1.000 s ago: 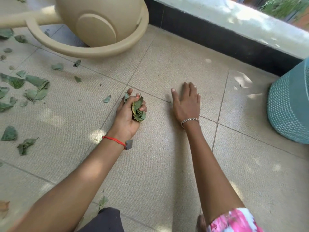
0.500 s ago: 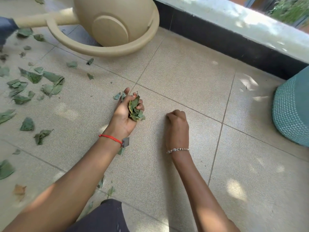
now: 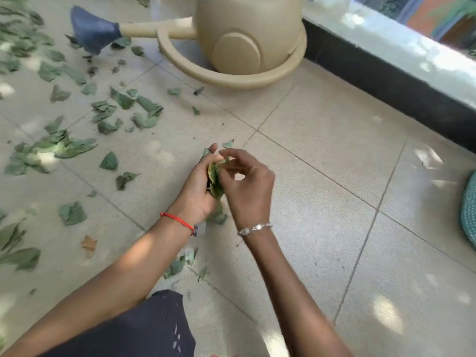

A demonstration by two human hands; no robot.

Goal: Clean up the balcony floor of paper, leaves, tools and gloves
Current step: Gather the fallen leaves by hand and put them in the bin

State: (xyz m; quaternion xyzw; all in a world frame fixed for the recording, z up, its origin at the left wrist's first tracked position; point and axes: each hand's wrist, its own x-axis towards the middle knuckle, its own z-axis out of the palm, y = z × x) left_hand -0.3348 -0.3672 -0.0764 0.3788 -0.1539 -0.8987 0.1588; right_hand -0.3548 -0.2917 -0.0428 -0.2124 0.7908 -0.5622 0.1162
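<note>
My left hand [image 3: 197,188], with a red thread on the wrist, grips a bunch of green leaves [image 3: 215,180] above the tiled floor [image 3: 322,176]. My right hand [image 3: 248,186], with a silver bracelet, is right beside it; its thumb and fingertips pinch a small leaf piece at the top of the bunch. Many loose green leaves [image 3: 123,109] lie scattered over the tiles to the left. One dry brown leaf [image 3: 88,244] lies near my left forearm. A few leaf scraps [image 3: 180,264] lie under my forearms.
A beige watering can [image 3: 247,39] with a dark blue spout head [image 3: 92,32] lies on its side at the back. A low ledge with a black base [image 3: 386,81] runs along the right. A teal woven item [image 3: 468,212] sits at the right edge. My dark-clothed knee [image 3: 144,328] is at the bottom.
My right hand has lifted off the floor and come left to the leaf bunch in my left hand. The view has shifted, showing more leaves on the left.
</note>
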